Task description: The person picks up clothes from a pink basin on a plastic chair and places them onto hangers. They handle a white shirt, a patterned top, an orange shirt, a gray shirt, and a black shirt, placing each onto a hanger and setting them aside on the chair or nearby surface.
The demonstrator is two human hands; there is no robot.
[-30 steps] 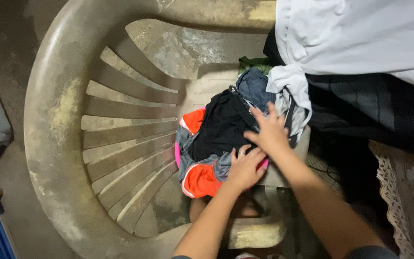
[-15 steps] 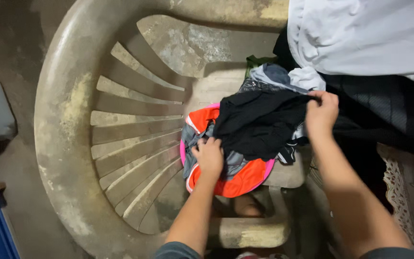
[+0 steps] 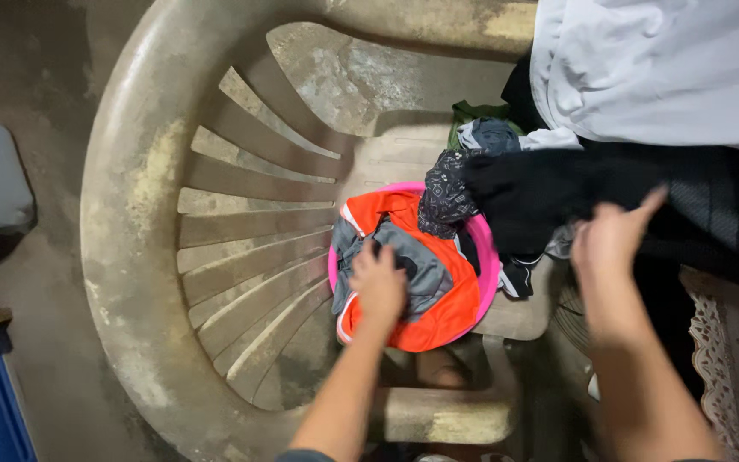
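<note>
Orange-grey garment (image 3: 425,287); pink basin (image 3: 487,257)

Both forearms are bare. The left hand (image 3: 378,287) and right hand (image 3: 611,244) wear no gloves or rings. A dark grey short sleeve (image 3: 305,455) edges the left arm.

Chair back (image 3: 215,214) walls left, heaped clothes (image 3: 643,77) crowd right, seat centre open

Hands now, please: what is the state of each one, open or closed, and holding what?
Left hand: closed on the orange and grey garment in the pink basin.
Right hand: open, fingers spread, holding nothing, beside the black garment.
</note>
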